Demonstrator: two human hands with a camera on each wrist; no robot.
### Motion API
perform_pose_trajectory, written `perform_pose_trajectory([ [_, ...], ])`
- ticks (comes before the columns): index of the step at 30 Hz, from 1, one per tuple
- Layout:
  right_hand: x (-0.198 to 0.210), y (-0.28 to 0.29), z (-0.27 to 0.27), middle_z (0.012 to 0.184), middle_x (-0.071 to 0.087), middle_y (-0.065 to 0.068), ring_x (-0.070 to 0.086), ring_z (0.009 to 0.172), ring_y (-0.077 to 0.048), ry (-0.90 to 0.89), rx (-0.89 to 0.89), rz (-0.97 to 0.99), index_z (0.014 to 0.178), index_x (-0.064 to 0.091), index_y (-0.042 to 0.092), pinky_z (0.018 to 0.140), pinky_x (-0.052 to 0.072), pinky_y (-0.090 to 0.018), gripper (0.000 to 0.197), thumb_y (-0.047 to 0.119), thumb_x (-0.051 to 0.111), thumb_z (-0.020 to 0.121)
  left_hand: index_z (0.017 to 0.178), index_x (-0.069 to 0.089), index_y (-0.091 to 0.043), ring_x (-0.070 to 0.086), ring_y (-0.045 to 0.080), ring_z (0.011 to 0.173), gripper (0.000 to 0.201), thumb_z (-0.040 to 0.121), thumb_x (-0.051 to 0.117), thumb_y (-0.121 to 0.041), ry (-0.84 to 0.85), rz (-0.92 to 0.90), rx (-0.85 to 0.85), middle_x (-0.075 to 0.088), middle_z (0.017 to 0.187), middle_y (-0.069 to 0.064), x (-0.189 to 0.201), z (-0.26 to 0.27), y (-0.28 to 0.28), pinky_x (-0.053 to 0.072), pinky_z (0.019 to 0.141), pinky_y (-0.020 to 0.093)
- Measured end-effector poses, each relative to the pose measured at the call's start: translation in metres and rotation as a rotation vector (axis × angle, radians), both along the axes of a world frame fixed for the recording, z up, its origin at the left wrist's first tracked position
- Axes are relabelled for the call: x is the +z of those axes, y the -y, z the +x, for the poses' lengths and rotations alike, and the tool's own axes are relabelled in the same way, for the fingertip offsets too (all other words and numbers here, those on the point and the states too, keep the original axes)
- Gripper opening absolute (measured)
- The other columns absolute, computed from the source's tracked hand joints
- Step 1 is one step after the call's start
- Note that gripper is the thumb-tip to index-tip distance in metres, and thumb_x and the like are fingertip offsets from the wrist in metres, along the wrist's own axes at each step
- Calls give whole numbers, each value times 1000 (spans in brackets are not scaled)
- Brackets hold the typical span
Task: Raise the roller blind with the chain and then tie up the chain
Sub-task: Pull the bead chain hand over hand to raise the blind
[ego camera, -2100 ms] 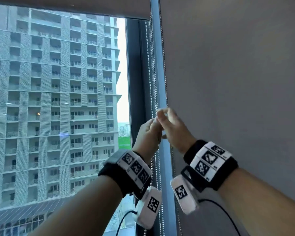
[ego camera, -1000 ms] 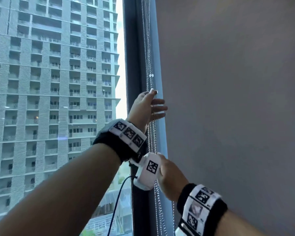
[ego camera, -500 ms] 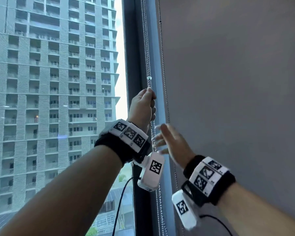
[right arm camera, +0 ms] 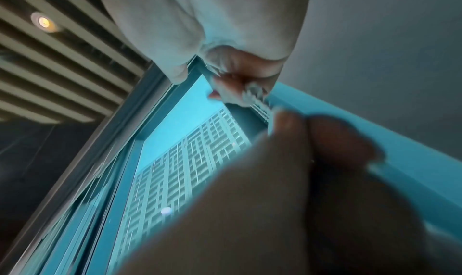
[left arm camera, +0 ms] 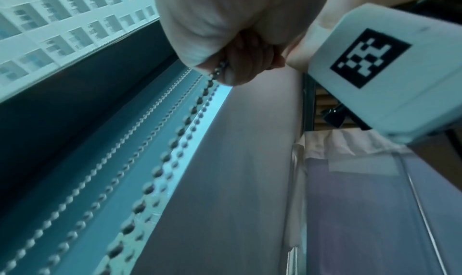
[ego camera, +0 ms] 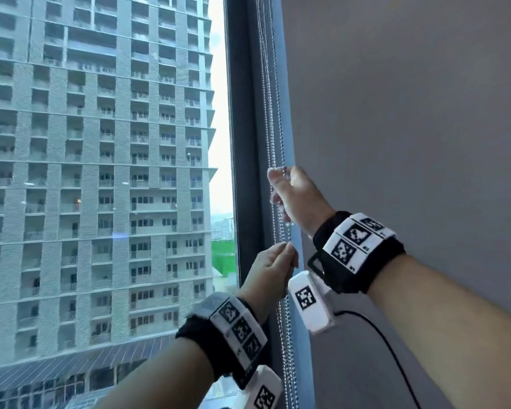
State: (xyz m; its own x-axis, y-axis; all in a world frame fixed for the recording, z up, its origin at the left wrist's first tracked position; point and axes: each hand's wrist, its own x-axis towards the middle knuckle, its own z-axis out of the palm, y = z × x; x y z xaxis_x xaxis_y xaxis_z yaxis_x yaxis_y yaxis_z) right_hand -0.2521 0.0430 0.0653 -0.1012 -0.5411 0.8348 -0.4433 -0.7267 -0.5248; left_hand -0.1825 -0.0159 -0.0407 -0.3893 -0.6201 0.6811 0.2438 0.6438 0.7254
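Several strands of silver bead chain hang down the dark window frame. My right hand is the upper one and grips a strand with its fingers curled round it. Below it, my left hand pinches the chain in a closed fist. In the left wrist view the beads run out from under my curled left fingers. The right wrist view shows my right fingers closed on the chain, with my left hand dark and blurred in front. The blind's lower edge is out of view.
A grey surface fills the right side beside the chain. Window glass on the left looks onto a tall apartment block. A black cable trails from my right wrist camera.
My left hand has come down along the chain from its high grip. My right hand, open half a second ago, has risen above the left and closed on the chain.
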Motion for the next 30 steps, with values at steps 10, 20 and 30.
perform_pose_trajectory([
  [10,-5,-6,4,59,39,10,37,53,-5,-48,-137,-226,65,38,28,56,31,-24,34,31,34,99,85,60,-5,64,17,62,32,92,31,-17,199,101,-204,66,71,8,47,37,-6,46,66,33],
  [20,-68,-1,12,65,48,1,44,60,-16,-124,-110,-149,74,45,19,63,40,-36,32,32,32,99,120,47,-7,63,19,76,43,99,29,-41,-55,-2,-170,61,90,10,140,29,-42,50,67,32],
  [30,-148,24,-7,55,54,10,48,55,-9,-42,31,84,62,48,27,54,41,-31,27,29,38,86,60,30,-23,18,6,33,40,98,33,-35,-225,8,-74,27,43,-10,135,1,-31,16,34,13],
])
